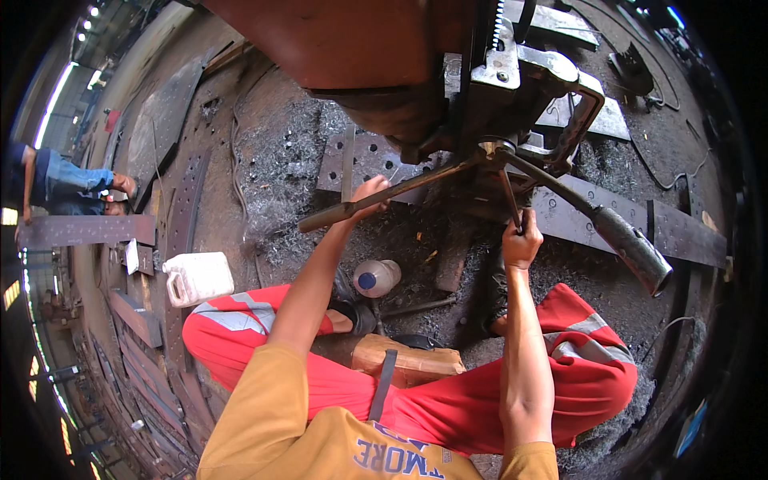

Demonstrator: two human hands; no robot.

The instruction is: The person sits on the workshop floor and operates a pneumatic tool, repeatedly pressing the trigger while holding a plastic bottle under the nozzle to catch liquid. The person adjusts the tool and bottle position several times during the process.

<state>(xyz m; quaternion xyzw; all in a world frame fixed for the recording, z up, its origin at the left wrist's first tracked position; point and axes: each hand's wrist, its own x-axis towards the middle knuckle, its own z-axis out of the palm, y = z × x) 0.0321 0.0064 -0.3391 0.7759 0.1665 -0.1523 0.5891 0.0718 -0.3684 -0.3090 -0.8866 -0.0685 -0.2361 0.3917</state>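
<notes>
My right hand (522,240) is closed around one thin spoke of the feed handle on a drill press (500,148). Another long spoke (352,210) slants down to the left, and a third, ending in a thick pipe sleeve (632,244), points to the lower right. Partly behind the left spoke, my left hand (373,194) reaches to a steel plate with drilled holes (340,164) under the machine. Its fingers look pinched together near a thin pale sliver; what they hold, if anything, is too small to name. A flat bar (348,160) lies across the plate.
A blue-capped plastic bottle (378,278) stands between my feet, before a wooden block (408,356). To the left are a white jerrycan (198,278) and stacked steel plates (136,316). Metal shavings (292,152) litter the ground. Another person (72,180) is at far left.
</notes>
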